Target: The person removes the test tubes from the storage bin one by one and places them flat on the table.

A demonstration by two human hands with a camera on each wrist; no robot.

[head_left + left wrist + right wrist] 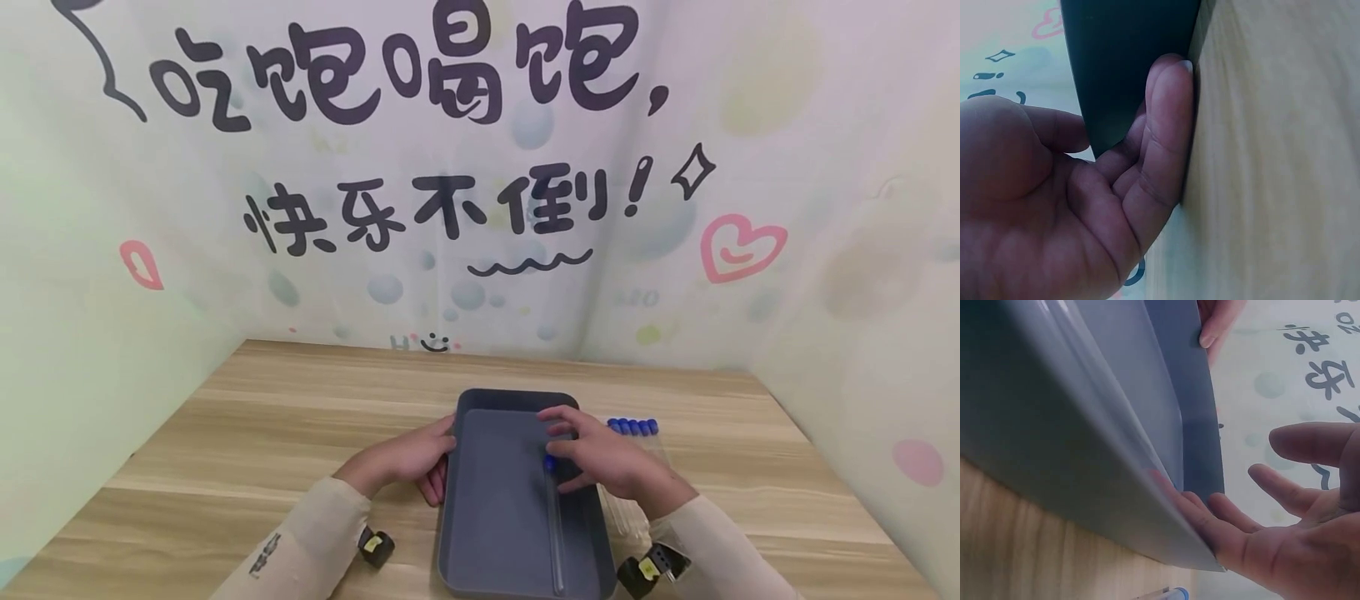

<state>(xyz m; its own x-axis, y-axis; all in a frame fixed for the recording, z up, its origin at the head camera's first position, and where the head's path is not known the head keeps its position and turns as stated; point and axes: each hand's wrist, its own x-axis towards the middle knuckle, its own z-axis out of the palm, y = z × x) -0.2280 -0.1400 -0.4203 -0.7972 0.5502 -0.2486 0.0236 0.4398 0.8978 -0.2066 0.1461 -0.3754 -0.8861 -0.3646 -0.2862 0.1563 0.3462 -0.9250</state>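
Note:
A grey rectangular tray (498, 500) lies lengthwise on the table. My left hand (416, 454) grips its left side, with the thumb at the rim and the fingers curled low against the outer wall in the left wrist view. Inside the tray, along the right side, lies a clear tube (556, 533) with a blue cap (551, 463). Over the tray's right edge is my right hand (603, 454), its fingers spread and loosely bent close to the cap. In the right wrist view some fingers (1235, 515) reach over the tray wall, and the thumb stands apart.
Several more clear tubes (624, 517) with blue caps (633, 427) lie side by side right of the tray, partly behind my right hand and forearm. Printed cloth walls (420, 300) enclose the wooden table (300, 400) at the back and sides.

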